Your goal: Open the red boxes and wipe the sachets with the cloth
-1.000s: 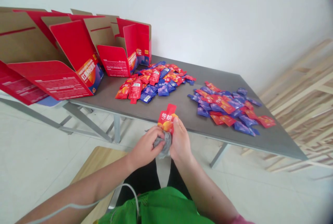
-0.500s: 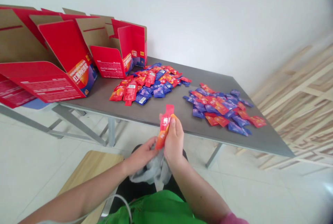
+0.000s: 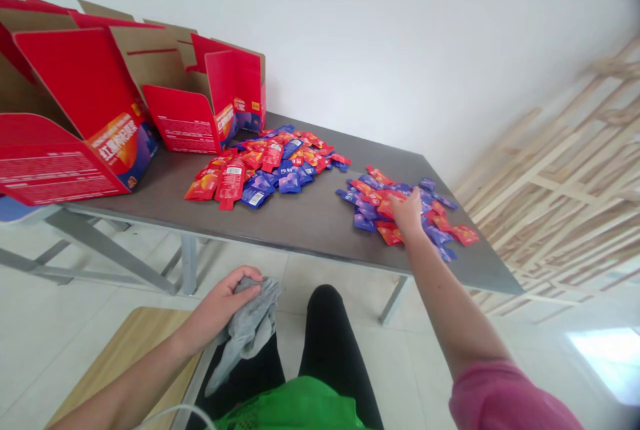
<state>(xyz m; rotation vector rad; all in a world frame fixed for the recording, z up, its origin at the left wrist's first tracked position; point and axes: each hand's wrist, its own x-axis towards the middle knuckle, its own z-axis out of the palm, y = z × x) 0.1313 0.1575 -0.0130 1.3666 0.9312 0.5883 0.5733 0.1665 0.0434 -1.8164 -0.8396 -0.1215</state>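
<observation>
My left hand [image 3: 240, 290] is closed around a crumpled grey cloth [image 3: 253, 320] above my lap, in front of the table edge. My right hand [image 3: 407, 211] reaches out over the right-hand pile of small red and purple sachets [image 3: 367, 211]. Its fingers grip a red sachet [image 3: 386, 209] on top of that pile; the fingertips are partly hidden. Farther left on the table lies a second, larger pile of red and blue sachets [image 3: 287, 167], with neither hand touching it.
Several open red cardboard boxes [image 3: 183, 117] stand at the left of the grey table [image 3: 320, 227], flaps up. A wooden stool or bench top [image 3: 135, 350] is at my lower left. Wooden frames [image 3: 565, 197] lean by the wall at the right.
My hands have parted. The right one has carried the red sachet from before me to the right-hand pile; the left has moved left with the cloth. The view has shifted right.
</observation>
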